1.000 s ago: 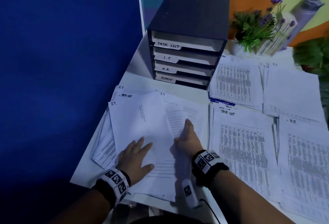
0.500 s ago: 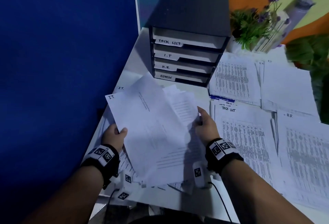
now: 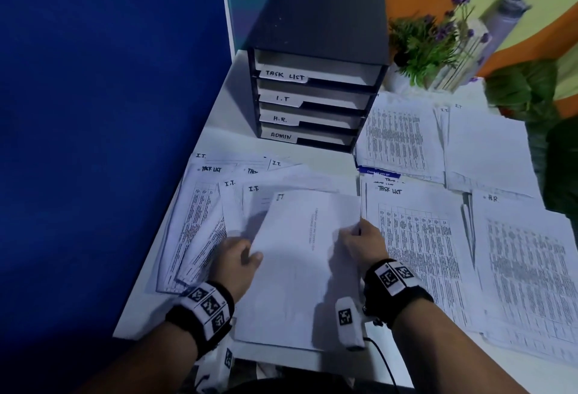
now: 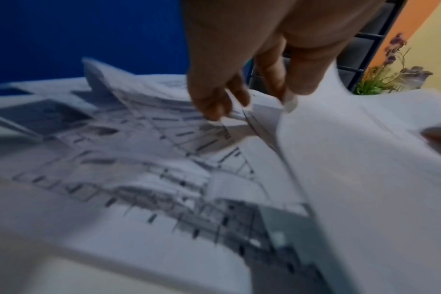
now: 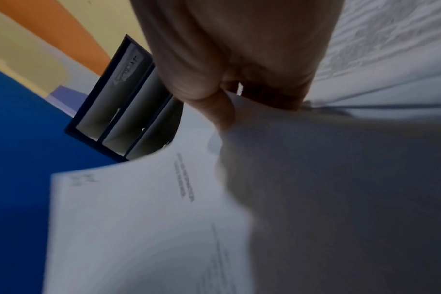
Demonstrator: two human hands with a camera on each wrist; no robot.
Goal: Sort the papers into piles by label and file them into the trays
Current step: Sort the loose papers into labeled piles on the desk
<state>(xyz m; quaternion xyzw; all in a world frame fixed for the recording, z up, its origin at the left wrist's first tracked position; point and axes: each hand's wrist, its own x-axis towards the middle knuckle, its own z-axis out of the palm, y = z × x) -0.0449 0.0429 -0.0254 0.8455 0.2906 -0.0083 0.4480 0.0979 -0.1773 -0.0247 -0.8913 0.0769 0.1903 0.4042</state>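
A white sheet marked I.T. (image 3: 300,256) hangs just above the fanned, unsorted papers (image 3: 200,224) at the desk's near left. My left hand (image 3: 240,256) pinches its left edge, thumb on top (image 4: 290,99). My right hand (image 3: 359,237) pinches its right edge between thumb and fingers (image 5: 222,113). Sorted piles lie to the right: TASK LIST (image 3: 419,243), H.R. (image 3: 528,268), and two farther piles (image 3: 397,140), one marked I.T. (image 3: 488,149). The black tray unit (image 3: 316,65) stands at the back, with slots labelled TASK LIST, I.T., H.R. and ADMIN.
A blue partition (image 3: 109,112) walls off the desk's left side. A potted plant with purple flowers (image 3: 434,46) and a grey bottle (image 3: 506,21) stand right of the trays. More green leaves (image 3: 538,93) crowd the far right. A cable (image 3: 384,365) runs off the desk's near edge.
From pressing flat on the pile, both hands picked up a bundle and raised it tilted. Now they hold a single I.T. sheet squared up and lower, near the desk.
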